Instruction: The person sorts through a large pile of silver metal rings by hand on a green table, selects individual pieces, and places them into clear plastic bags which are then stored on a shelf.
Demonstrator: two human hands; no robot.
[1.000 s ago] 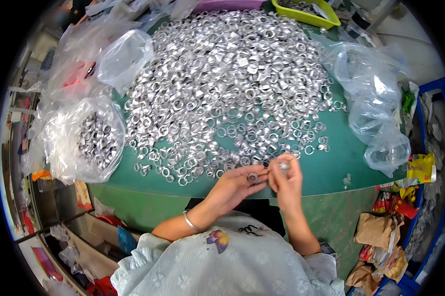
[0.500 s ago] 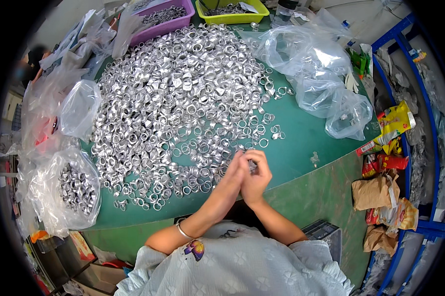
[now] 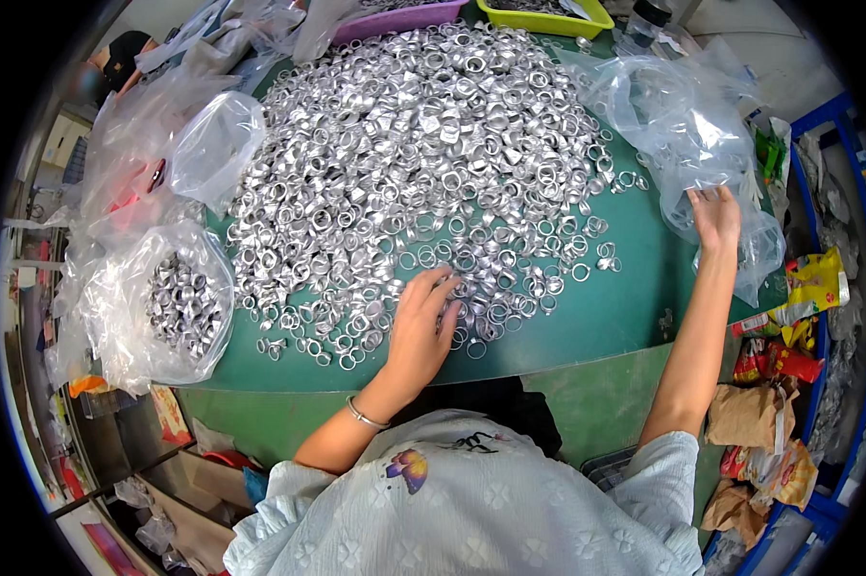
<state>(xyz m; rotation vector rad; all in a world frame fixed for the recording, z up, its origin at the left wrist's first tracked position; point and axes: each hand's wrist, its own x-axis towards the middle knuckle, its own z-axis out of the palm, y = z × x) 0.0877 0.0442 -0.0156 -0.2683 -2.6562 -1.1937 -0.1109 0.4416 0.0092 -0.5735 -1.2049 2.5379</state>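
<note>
A wide pile of silver metal rings (image 3: 433, 125) covers much of the green tabletop (image 3: 635, 298). At the pile's near edge, my left hand (image 3: 421, 326) has its fingers apart, with the fingertips touching loose rings. My right arm stretches far right, where my right hand (image 3: 717, 219) is over a crumpled clear plastic bag (image 3: 663, 125). Its fingers look extended and apart; I make out nothing gripped in them, though the palm is hidden. To the left, another clear bag (image 3: 116, 312) holds a heap of darker rings (image 3: 183, 307).
A purple basket (image 3: 399, 21) and a yellow-green basket (image 3: 553, 21) stand behind the pile. Blue shelving (image 3: 841, 288) and snack packets (image 3: 812, 288) are at the right, beside brown paper bags (image 3: 750, 418). Another person (image 3: 121, 60) shows at the far left.
My hands were pressed together at the pile's near edge, with rings showing at the right hand. They have parted: the right reached out to the bag, while the left lowered onto the rings.
</note>
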